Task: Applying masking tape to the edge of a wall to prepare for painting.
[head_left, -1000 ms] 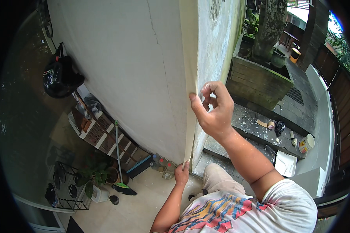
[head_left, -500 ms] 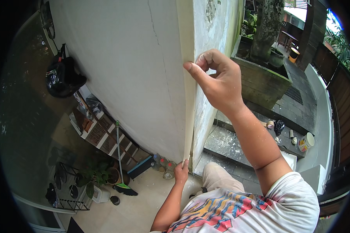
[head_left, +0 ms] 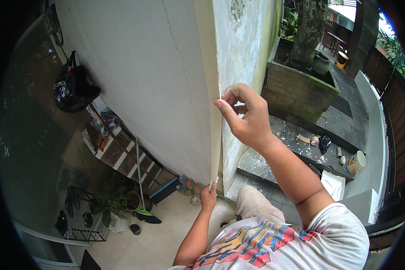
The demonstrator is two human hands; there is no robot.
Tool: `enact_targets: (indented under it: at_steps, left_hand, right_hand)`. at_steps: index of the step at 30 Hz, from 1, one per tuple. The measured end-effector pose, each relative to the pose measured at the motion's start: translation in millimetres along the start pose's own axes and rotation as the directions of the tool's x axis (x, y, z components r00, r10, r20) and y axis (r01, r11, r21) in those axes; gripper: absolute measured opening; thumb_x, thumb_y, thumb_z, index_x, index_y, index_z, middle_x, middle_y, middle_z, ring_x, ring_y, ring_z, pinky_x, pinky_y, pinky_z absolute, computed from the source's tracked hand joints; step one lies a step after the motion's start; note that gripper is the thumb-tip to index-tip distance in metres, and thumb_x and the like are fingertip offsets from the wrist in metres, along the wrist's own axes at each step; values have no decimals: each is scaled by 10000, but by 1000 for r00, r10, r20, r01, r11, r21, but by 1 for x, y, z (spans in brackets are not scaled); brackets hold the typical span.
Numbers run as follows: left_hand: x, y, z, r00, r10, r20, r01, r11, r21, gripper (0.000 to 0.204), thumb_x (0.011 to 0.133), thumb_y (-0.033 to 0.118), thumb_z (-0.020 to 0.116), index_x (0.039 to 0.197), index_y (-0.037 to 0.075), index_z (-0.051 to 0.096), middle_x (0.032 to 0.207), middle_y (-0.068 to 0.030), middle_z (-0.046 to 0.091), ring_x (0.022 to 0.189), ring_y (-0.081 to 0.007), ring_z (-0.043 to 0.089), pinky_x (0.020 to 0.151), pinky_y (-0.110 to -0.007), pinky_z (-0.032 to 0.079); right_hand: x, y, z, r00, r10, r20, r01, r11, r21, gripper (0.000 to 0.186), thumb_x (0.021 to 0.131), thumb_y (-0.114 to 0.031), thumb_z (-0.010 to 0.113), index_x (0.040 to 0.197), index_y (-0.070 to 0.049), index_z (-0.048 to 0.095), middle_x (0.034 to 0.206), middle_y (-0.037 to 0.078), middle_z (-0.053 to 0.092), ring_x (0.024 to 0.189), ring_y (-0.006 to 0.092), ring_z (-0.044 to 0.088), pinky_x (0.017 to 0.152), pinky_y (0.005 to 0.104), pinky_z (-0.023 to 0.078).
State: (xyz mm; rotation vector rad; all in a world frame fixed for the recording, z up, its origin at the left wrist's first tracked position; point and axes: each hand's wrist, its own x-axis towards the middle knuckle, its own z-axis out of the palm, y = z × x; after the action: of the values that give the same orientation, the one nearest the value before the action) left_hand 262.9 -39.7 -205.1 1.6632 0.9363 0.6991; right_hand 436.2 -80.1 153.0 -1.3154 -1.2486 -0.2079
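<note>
A long cream strip, which looks like masking tape (head_left: 207, 54), runs down the corner of the white wall (head_left: 135, 67). At chest height my right hand (head_left: 249, 117) is closed in a pinch against the strip's right edge, thumb and forefinger together. Much lower, near the foot of the corner, my left hand (head_left: 208, 198) is closed with the thumb up. A thin pale strip (head_left: 216, 179) shows at its fingertips; whether it belongs to the long strip I cannot tell. White dust marks my right fingers.
Left of the corner stand plastic bottles (head_left: 191, 184), a green-handled broom (head_left: 140, 180) and a shoe rack (head_left: 87, 229). A black helmet (head_left: 75, 87) hangs on the left. On the right, flakes litter the steps (head_left: 261, 162), with a tape roll (head_left: 314, 140), white bucket (head_left: 356, 162) and white tray (head_left: 333, 184).
My right hand has moved down along the wall corner, its fingers now closer together. My left hand stays low at the corner. The view has shifted slightly.
</note>
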Motion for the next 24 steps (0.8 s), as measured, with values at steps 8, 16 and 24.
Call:
enact_targets:
  at_steps: [8,16,24]
  left_hand:
    - [-2,10,-1,999,-45,-21,44,999,-20,513,973,479,570,849,-4,691,546,-46,524,529,-157,517,548,-338,421]
    - [-20,4,-8,999,-33,-15,33,999,16,495,981,466,562,843,7,684,550,-44,529,527,-155,525,543,-338,422]
    - [-55,0,-34,998,1,-55,4,995,101,461,983,433,570,845,4,668,541,-42,519,511,-153,524,527,-340,424]
  right_hand:
    - [-13,6,9,997,4,-74,-9,997,-75,140,880,-77,719,889,-8,597,784,47,614,675,76,580,545,226,501]
    - [-19,7,22,986,-54,-155,46,998,-50,103,870,-47,696,863,-7,601,754,64,587,608,107,544,515,247,462]
    - [-26,-1,29,995,25,-100,-20,998,57,110,888,-43,674,867,7,578,791,63,584,694,87,564,540,232,511]
